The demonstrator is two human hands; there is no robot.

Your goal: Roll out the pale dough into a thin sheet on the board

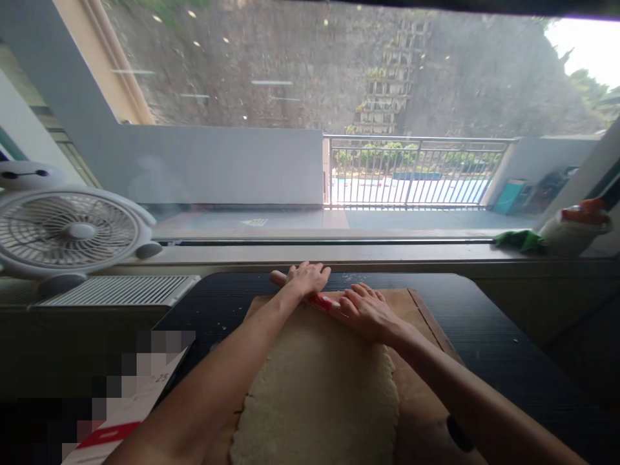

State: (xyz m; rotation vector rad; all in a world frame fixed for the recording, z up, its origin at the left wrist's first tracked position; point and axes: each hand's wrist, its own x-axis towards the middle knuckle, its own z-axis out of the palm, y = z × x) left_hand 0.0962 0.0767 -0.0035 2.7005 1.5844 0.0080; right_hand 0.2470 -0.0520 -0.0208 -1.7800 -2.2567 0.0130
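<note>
A pale, flattened sheet of dough (pixel 317 394) lies on a wooden board (pixel 420 381) on a dark table. Across the board's far edge lies a rolling pin (pixel 320 301) with a red middle and a light end sticking out to the left. My left hand (pixel 306 278) rests flat on the pin's left part, fingers stretched out. My right hand (pixel 364 311) presses on its right part, palm down, fingers extended. Both forearms reach over the dough.
A white table fan (pixel 68 234) stands at the left on the sill, with a white grille (pixel 121 290) in front of it. A paper sheet (pixel 126 413) lies at the table's left. A green cloth (pixel 520 240) and a white bottle (pixel 574 229) sit at the right by the window.
</note>
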